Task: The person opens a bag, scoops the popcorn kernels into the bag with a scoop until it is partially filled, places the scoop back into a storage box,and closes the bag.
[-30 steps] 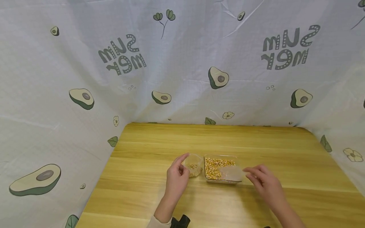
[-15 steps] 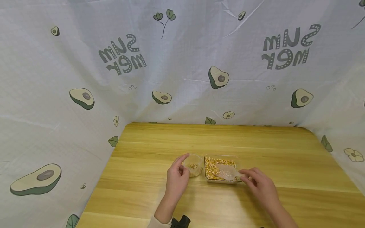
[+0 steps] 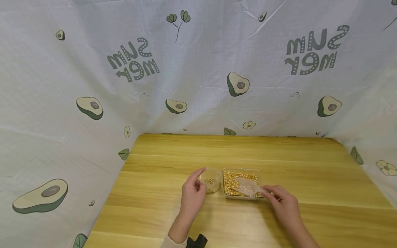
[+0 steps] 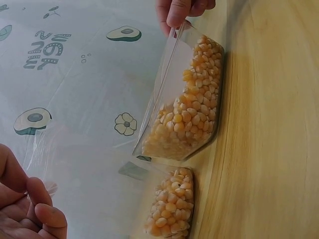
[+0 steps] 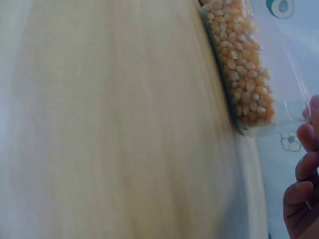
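Note:
My left hand (image 3: 193, 193) pinches the upper edge of a clear plastic bag (image 3: 212, 174). Corn kernels (image 4: 172, 204) fill the bag's bottom, which sits on the table. Just right of it stands a clear rectangular glass container (image 3: 243, 197), holding more corn kernels (image 3: 228, 179). A translucent whitish scoop (image 3: 246, 186) lies over the kernels inside, its wide end pointing left. Thumb and fingers of my right hand (image 3: 284, 204) pinch its handle at the container's right rim. In the right wrist view, that hand (image 5: 303, 186) shows only in part at the edge.
Everything stands on a wood-grain table (image 3: 155, 165). A white sheet (image 3: 198, 69) printed with avocados and lettering hangs behind and at both sides. A black object (image 3: 197, 241) shows beside my left wrist.
My right hand has moved left and slightly down, and the scoop has gone further left, over the kernels. My left hand and the bag have stayed in place.

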{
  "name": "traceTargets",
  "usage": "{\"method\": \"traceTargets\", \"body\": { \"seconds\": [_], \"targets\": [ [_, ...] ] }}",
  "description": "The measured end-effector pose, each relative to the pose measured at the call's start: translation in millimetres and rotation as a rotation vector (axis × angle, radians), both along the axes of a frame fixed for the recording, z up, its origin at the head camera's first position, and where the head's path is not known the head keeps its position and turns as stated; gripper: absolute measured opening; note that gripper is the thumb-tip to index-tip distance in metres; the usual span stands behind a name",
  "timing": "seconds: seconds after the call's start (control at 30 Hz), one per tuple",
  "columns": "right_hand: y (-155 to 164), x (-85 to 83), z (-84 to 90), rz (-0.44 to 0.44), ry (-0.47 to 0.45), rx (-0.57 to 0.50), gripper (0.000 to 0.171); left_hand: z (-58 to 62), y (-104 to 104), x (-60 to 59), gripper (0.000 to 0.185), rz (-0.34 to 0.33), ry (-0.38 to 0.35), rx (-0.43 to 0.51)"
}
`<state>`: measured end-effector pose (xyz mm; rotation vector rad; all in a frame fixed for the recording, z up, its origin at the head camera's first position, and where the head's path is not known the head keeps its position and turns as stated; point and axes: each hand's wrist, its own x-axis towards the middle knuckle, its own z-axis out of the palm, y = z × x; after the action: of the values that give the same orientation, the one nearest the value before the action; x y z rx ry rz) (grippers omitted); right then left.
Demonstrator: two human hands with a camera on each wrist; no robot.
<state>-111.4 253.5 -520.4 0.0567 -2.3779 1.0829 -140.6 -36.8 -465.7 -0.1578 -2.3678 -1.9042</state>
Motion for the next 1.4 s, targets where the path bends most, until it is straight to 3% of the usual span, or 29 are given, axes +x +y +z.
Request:
{"method": "traceTargets", "body": {
  "seconds": [0.73,1.13,1.4],
  "targets": [
    [-4.5,4.1,-2.7,-0.083,-0.066,-0.148,0.018,-0.5,1.0,1.8,0.056,0.003,0.000,0.008],
    [1.1,6.2,-4.3,-0.111,-0.241,-0.272,0.020,0.0,1.8,1.8,0.056,-0.004,0.001,0.031],
    [2.4,5.4,-4.9,-0.106,-0.259,-0.336,0.021,-1.0,1.4,2.8,0.056,-0.005,-0.005,0.022]
  ]
}}
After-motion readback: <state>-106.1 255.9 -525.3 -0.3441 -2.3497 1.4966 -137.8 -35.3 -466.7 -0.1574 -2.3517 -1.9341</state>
